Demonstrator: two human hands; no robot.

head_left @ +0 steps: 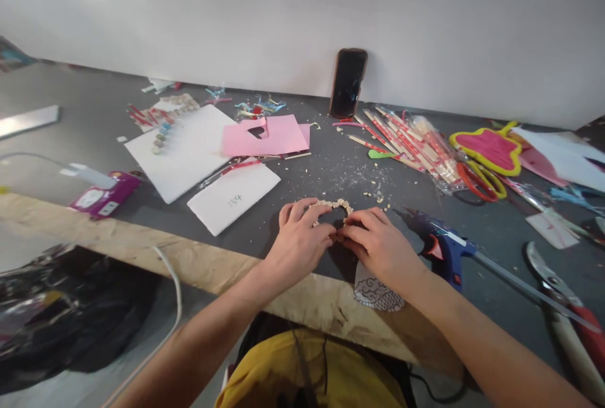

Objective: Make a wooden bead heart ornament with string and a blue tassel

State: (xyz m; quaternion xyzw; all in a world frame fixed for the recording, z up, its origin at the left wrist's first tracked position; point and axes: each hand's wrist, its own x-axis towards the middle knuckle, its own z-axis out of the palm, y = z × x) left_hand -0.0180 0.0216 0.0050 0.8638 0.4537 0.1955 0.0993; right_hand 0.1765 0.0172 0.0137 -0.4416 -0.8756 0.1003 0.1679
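Observation:
A ring of small beige bits [344, 204] lies low over the dark tabletop, close to its near edge. On its left side, my left hand [302, 238] curls over it with thumb and fingers closed on the rim. From the right, my right hand [375, 241] pinches the near side of the same ring, and the two sets of fingertips almost meet. My fingers hide much of the ring. Partly under my right wrist is a cut paper with a black line drawing [378, 291]. A blue glue gun [442, 241] lies just right of that hand.
Behind stand a propped phone [348, 83] and wrapped chopsticks [401, 143]. Scissors [479, 180] and pruning shears [553, 282] lie right. Leftward are pink paper [278, 137], white sheets [189, 149] and a purple socket box [106, 193] with a cable. Crumbs dot the tabletop.

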